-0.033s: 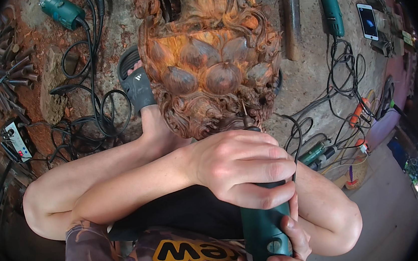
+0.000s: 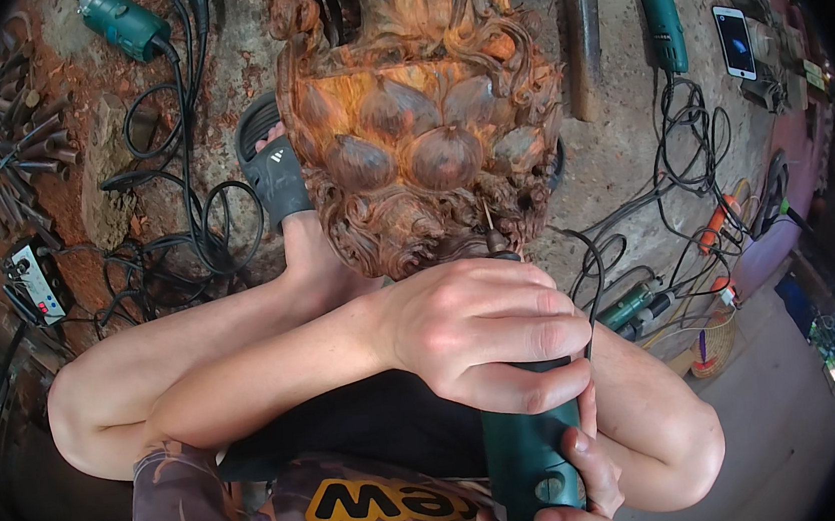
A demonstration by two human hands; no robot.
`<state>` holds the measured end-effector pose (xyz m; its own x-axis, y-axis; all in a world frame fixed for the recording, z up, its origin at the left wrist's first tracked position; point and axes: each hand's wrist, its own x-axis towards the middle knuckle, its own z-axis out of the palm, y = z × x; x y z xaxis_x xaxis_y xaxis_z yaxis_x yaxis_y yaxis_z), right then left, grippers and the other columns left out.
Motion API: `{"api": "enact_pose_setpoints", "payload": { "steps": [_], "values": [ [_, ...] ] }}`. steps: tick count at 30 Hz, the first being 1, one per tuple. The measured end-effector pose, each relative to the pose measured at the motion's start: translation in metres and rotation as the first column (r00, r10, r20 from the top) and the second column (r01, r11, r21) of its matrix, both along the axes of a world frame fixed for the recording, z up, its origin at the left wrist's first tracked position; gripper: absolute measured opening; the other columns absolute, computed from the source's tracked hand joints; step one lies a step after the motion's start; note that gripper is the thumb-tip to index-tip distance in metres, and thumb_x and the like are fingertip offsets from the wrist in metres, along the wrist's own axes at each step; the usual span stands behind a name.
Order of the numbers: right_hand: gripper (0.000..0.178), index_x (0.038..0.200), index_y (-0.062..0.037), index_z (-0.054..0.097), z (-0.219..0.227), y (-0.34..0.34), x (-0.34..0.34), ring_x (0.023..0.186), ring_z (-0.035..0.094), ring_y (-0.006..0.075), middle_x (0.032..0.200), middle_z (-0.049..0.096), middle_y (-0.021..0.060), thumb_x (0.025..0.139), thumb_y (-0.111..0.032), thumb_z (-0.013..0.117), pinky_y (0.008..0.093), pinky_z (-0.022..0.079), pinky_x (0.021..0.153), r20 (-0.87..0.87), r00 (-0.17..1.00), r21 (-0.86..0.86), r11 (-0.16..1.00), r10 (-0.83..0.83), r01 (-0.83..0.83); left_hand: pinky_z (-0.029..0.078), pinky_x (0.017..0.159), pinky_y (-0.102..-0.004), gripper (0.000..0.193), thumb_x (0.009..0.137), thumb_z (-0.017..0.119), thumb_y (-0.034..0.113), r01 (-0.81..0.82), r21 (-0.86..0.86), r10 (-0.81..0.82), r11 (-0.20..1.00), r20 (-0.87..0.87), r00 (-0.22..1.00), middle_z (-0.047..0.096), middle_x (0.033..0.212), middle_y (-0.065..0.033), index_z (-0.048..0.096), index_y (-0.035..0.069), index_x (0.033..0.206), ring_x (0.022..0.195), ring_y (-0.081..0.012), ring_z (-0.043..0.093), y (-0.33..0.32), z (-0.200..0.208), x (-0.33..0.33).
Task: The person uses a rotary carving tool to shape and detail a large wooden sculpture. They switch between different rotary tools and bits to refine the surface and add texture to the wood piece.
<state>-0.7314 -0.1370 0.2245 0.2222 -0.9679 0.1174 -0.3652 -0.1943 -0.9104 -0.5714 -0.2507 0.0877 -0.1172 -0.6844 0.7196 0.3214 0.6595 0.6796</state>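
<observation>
A green electric die grinder (image 2: 531, 450) stands nearly upright in the picture, its thin bit pointing away from me. My left hand (image 2: 485, 339) is closed over the grinder's front part, knuckles up. Lower on the body, my right hand (image 2: 588, 490) wraps round it from the right, with some fingers hidden behind the tool. The slender bit (image 2: 490, 218) reaches the near lower edge of a carved wooden sculpture (image 2: 438, 158). Rounded petal shapes and curling scrolls cover the reddish-brown wood. Whether the tip touches the wood or is just over it, I cannot tell.
More green power tools lie at the upper left (image 2: 125, 25), the upper right (image 2: 662, 21) and the right (image 2: 628, 308). Black cords (image 2: 684, 159) tangle across the floor. A phone (image 2: 735, 44), a control box (image 2: 36, 282) and a pile of carving bits or rods (image 2: 29, 142) lie around.
</observation>
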Motion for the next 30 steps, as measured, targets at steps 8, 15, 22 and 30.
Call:
{"api": "enact_pose_setpoints", "payload": {
  "steps": [8, 15, 22, 30],
  "values": [
    [0.034, 0.129, -0.0035, 0.054, 0.001, -0.023, 0.033, 0.112, 0.071, 0.054, 0.129, 0.06, 0.0439, 0.098, -0.016, 0.063, 0.0689, 0.059, 0.097, -0.062, 0.991, -0.041, 0.993, -0.115, 0.113, 0.061, 0.066, -0.0358, 0.017, 0.085, 0.079, 0.005, 0.007, 0.043, -0.008, 0.999, 0.028, 1.0, 0.07, 0.1, -0.0134, 0.073, 0.002, 0.101, 0.079, -0.0248, 0.07, -0.005, -0.005, 0.0],
    [0.029, 0.127, -0.0047, 0.053, 0.0, -0.021, 0.027, 0.109, 0.073, 0.0545, 0.126, 0.061, 0.0451, 0.1, -0.013, 0.062, 0.0711, 0.061, 0.094, -0.062, 0.991, -0.066, 0.991, -0.121, 0.117, 0.061, 0.066, -0.0358, 0.019, 0.085, 0.08, 0.006, 0.015, 0.08, -0.017, 0.997, 0.027, 0.999, 0.07, 0.099, -0.0129, 0.073, 0.002, 0.101, 0.08, -0.0249, 0.07, -0.007, -0.005, 0.0],
    [0.03, 0.126, -0.0032, 0.054, -0.001, -0.027, 0.02, 0.109, 0.073, 0.0542, 0.126, 0.061, 0.0451, 0.099, -0.014, 0.062, 0.0699, 0.06, 0.095, -0.047, 0.995, -0.064, 0.994, -0.092, 0.089, 0.06, 0.065, -0.0351, 0.019, 0.084, 0.08, 0.006, 0.004, 0.081, -0.006, 0.997, 0.026, 1.0, 0.071, 0.1, -0.0129, 0.073, 0.003, 0.101, 0.08, -0.0246, 0.071, -0.006, -0.005, -0.001],
    [0.032, 0.125, -0.0015, 0.054, -0.004, -0.028, 0.012, 0.11, 0.072, 0.0539, 0.126, 0.061, 0.0451, 0.097, -0.014, 0.063, 0.0684, 0.059, 0.097, -0.008, 0.999, -0.063, 0.997, -0.04, 0.04, 0.06, 0.066, -0.0352, 0.018, 0.083, 0.079, 0.005, -0.008, 0.064, 0.006, 0.998, 0.027, 1.0, 0.07, 0.1, -0.0123, 0.073, 0.003, 0.101, 0.081, -0.0243, 0.071, -0.007, -0.005, -0.001]
  ]
}}
